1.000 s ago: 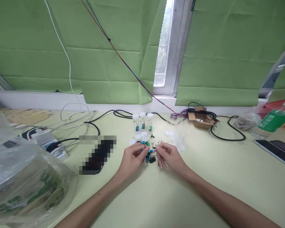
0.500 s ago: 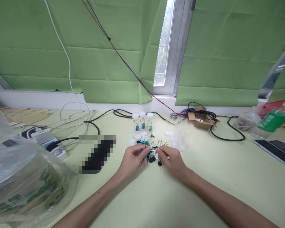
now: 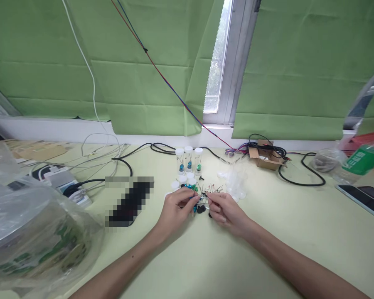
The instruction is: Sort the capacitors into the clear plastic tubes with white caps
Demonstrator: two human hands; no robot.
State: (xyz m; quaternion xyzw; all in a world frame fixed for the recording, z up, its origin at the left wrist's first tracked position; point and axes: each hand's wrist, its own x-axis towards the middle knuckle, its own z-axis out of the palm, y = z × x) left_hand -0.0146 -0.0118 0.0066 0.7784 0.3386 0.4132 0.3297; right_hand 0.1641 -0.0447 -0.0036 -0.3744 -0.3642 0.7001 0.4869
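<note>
My left hand and my right hand meet over a small heap of parts. Fingertips of both are pinched around a thin, pale, wire-like piece that spans the gap between them; its exact kind is too small to make out. Beneath and around it lie black round parts, green parts, blue parts partly covered by my left fingers, and several parts with thin wire legs. Just behind stand three clear vials with white caps, holding blue or green parts.
White caps and clear plastic pieces flank the heap. A blurred dark object, a power strip and a clear bag are at left. At right are a small cardboard box, a bottle and a phone.
My right hand has turned slightly, its lower fingers now showing more curled. The thin piece stays between both hands. The whole view has shifted slightly.
</note>
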